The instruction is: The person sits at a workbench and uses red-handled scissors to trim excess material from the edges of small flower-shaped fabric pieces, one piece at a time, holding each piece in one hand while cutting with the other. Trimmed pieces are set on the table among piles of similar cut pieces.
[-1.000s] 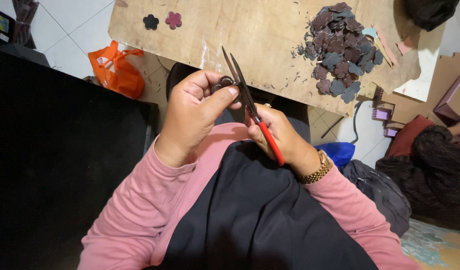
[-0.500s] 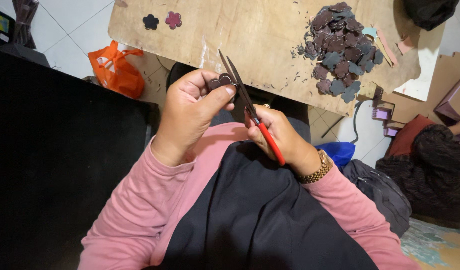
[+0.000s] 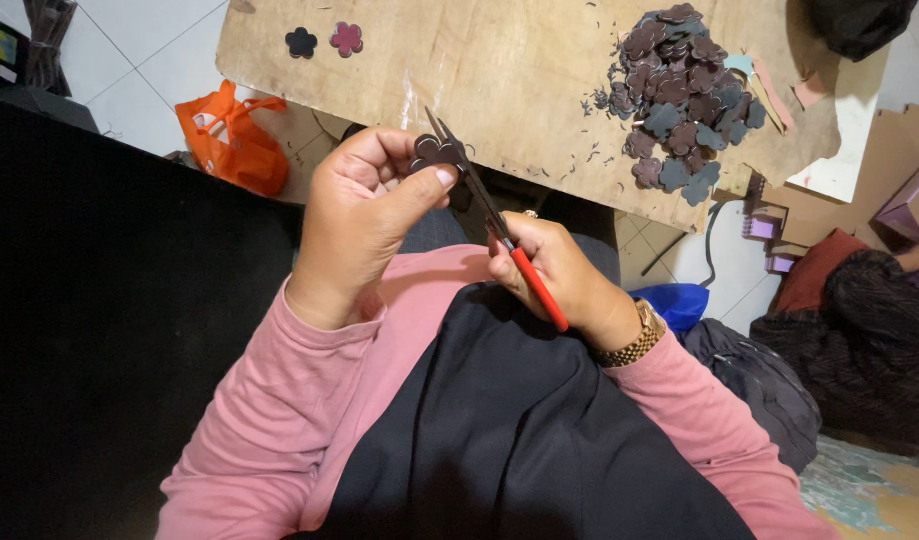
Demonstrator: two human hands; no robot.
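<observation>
1. We see scissors (image 3: 489,215) with dull metal blades and glossy red plastic handles.
2. Our flower cutout (image 3: 435,152) looks matt, like felt.
3. The board (image 3: 479,60) is rough bare wood.
4. The bag (image 3: 229,140) is shiny orange plastic.

Bright, even light — edges warped

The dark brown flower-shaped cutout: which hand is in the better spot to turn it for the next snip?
Probably the left hand: its fingers already pinch the dark brown flower-shaped cutout. The right hand is busy gripping the red-handled scissors, whose blades sit at the cutout's edge.
</observation>
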